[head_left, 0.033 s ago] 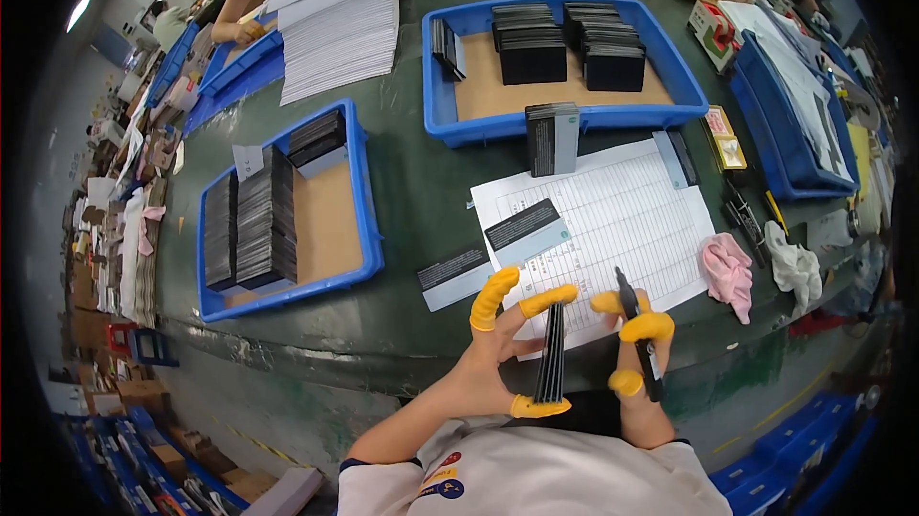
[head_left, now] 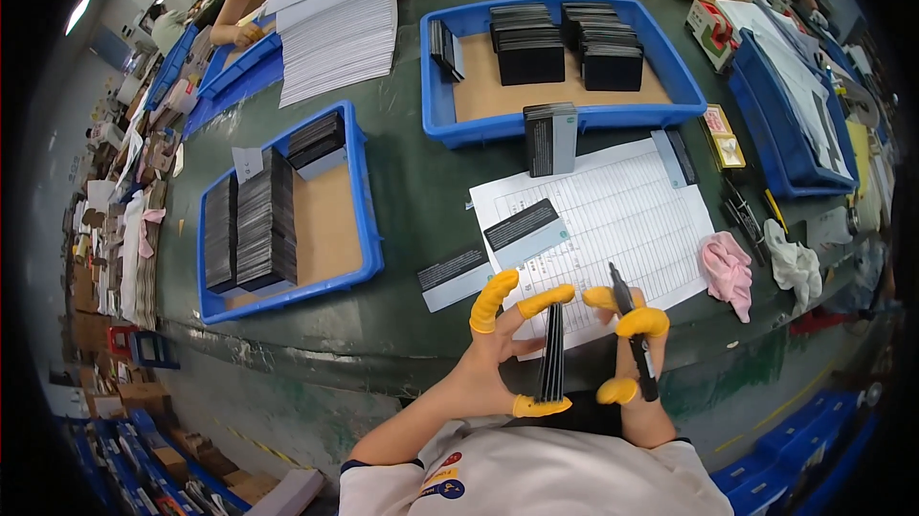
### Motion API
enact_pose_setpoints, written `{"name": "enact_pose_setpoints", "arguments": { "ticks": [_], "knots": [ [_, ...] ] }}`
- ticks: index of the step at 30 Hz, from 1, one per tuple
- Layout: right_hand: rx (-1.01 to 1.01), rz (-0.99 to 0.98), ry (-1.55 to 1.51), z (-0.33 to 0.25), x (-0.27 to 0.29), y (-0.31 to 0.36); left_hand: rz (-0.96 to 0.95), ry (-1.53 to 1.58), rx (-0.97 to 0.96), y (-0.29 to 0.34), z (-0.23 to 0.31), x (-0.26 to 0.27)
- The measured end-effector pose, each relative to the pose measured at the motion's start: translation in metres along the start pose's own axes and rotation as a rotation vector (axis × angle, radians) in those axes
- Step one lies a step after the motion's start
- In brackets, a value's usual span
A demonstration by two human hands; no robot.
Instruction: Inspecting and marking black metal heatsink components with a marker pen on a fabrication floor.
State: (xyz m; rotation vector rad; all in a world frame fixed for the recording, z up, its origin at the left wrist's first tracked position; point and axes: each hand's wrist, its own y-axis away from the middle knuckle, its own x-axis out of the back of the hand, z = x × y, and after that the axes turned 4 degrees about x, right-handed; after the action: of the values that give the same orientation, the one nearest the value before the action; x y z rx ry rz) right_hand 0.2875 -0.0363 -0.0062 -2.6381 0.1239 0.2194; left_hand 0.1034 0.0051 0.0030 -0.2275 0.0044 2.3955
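My left hand (head_left: 498, 348), wearing yellow finger cots, pinches a thin stack of black cards (head_left: 552, 358) upright, edge-on, between thumb and finger. To the right of the stack, my right hand (head_left: 632, 339), also in yellow finger cots, grips a black marker pen (head_left: 639, 339) with its slim end pointing up and away. Both hands are just above the table's near edge. Beyond them lies a white gridded sheet (head_left: 622, 219). One black-and-grey card (head_left: 526, 232) rests on its left side, another card (head_left: 457, 277) beside it on the table.
A blue tray (head_left: 369, 229) of packed black cards stands left; a second blue tray (head_left: 574, 117) sits at the back. A small card stack (head_left: 549, 140) leans on its front wall. Rightward lie a pink cloth (head_left: 726, 272), a white cloth (head_left: 793, 262) and pens. A person works far left.
My right hand and the marker pen have shifted slightly left. My left hand keeps hold of the cards, almost still.
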Motion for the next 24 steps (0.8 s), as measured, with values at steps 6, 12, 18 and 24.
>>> {"name": "enact_pose_setpoints", "arguments": {
  "ticks": [6, 12, 18, 24],
  "knots": [
    [-0.134, -0.260, -0.018, -0.008, -0.003, 0.002, 0.037, 0.010, -0.015, 0.005, -0.003, -0.003],
    [-0.165, -0.338, 0.001, -0.001, -0.003, -0.002, 0.040, 0.038, 0.018, 0.010, -0.001, 0.000],
    [-0.138, -0.410, 0.107, 0.000, -0.003, -0.003, 0.037, 0.081, -0.021, 0.016, -0.009, 0.001],
    [-0.150, -0.355, 0.025, 0.001, -0.010, -0.002, 0.026, 0.100, -0.038, 0.018, -0.013, 0.002]
  ]
}}
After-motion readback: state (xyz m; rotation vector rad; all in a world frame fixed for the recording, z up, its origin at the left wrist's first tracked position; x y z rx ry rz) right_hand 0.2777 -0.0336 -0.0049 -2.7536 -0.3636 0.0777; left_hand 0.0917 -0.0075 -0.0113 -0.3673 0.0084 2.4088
